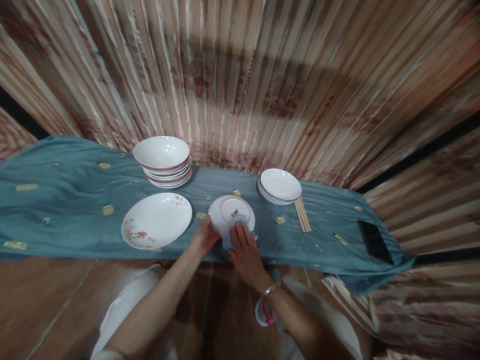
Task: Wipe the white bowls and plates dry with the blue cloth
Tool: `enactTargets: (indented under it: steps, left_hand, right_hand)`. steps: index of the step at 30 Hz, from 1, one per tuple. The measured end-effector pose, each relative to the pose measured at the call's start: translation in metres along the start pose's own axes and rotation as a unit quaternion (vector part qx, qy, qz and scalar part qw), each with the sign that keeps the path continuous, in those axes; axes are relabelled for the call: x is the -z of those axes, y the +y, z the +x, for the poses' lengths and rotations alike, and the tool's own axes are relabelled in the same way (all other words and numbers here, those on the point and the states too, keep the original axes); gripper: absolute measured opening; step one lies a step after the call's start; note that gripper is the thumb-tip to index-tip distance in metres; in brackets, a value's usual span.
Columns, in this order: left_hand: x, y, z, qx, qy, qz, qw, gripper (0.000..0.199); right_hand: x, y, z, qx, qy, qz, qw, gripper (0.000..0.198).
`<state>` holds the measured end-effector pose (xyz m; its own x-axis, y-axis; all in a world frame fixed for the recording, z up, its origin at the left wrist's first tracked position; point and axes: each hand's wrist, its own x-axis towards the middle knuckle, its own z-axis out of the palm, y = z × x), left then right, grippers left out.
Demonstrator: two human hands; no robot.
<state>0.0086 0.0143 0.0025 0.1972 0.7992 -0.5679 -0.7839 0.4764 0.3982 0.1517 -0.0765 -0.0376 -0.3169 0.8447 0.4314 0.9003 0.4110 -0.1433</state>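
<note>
One white dish (221, 214) is being held underside up over the near middle of the table (86, 185), its left rim being clasped in the closed left grip (205, 237). A blue cloth (227, 242) is being pressed on its near right part by the right grip (245, 254), fingers curled over the cloth. The dish is being flanked by an oval plate (159, 220) at left and stacked small plates (279, 186) at right

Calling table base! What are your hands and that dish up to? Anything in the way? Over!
Left hand gripping dish, underside showing. Right hand holding blue cloth against it. Nothing seen blocking; oval plate sits apart, to the left.
</note>
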Motion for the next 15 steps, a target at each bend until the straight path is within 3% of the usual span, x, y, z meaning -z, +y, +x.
enactTargets:
  steps: [7, 11, 15]
  left_hand:
    - [0.004, 0.0, 0.003, 0.003, -0.036, -0.003, 0.999, 0.039]
    - [0.003, 0.003, -0.002, -0.004, 0.025, 0.028, 0.999, 0.026]
    - [0.0, 0.003, -0.005, -0.015, 0.067, 0.029, 0.997, 0.03]
  right_hand:
    - [0.003, -0.006, 0.02, 0.086, -0.013, -0.002, 0.996, 0.057]
    - [0.005, -0.009, 0.034, 0.121, -0.008, -0.001, 0.993, 0.053]
    - [0.006, -0.013, 0.044, 0.129, -0.021, 0.007, 0.991, 0.049]
